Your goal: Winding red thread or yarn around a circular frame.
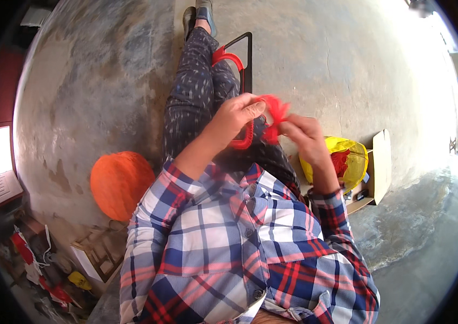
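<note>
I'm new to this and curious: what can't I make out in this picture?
All in the head view:
Red strands: blurred, partly covered by the left hand and right hand.
Red-and-black frame: middle hidden behind the left hand.
Yellow bag: partly behind the right forearm.
Cardboard box: contents too small, shadowed.

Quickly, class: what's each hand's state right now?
Left hand: closed, holding red fluffy strands.
Right hand: closed, pinching the same red fluffy strands.

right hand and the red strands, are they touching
Touching: the head view shows the right hand with its thumb and fingertips pinched on the red strands, no gap between them.
</note>
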Tool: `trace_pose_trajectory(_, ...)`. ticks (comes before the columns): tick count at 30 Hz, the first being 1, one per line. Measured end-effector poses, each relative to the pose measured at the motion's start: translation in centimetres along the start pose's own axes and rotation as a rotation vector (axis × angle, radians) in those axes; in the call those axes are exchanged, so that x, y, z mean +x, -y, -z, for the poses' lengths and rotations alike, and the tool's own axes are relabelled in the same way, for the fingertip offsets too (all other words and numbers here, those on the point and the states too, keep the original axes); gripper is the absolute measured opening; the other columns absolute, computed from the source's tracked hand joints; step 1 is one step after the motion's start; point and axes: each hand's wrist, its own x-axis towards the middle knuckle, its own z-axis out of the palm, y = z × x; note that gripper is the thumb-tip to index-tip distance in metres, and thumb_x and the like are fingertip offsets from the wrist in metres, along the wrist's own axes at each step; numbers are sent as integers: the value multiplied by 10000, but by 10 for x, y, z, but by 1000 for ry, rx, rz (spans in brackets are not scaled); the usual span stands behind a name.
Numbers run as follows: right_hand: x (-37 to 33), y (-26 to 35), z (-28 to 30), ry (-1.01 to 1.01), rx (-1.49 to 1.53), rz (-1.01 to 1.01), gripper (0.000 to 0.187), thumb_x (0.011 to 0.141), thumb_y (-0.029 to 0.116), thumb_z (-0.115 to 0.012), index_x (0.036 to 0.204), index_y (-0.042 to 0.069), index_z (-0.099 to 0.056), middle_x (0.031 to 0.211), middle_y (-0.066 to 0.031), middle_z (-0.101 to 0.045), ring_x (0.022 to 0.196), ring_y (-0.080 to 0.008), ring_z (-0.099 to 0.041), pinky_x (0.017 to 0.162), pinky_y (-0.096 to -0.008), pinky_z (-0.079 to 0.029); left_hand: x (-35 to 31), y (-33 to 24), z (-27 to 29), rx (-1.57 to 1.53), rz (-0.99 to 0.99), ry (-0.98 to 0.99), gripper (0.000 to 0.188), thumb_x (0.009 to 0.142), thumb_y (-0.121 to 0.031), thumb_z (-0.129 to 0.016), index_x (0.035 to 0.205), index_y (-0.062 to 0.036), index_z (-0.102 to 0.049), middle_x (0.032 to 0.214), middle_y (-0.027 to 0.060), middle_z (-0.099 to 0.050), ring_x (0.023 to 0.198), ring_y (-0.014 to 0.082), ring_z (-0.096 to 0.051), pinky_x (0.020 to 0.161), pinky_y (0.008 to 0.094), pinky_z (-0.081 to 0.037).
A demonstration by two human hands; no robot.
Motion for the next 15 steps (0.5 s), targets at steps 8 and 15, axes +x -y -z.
trace_pose_trajectory(8,43,-19,-3,56,747,-151,202,905,120,-568,1087,64,-633,630,80,-460,540,-7,-346,474,-197,-251,-3,9,23,-496,18,-323,113,940,-130,-566,1012,-52,-606,881,8,-620,738,81,-561,685,227,-463)
trace_pose_trajectory(15,63,-64,-40,-7,-130,-70,425,884,386,-611,830,-31,-670,714,-67,-626,620,-164,-559,563,-344,-447,7,77,33,14,189,-394,124,956,-136,-522,1054,-83,-576,876,-11,-603,734,79,-552,661,231,-451)
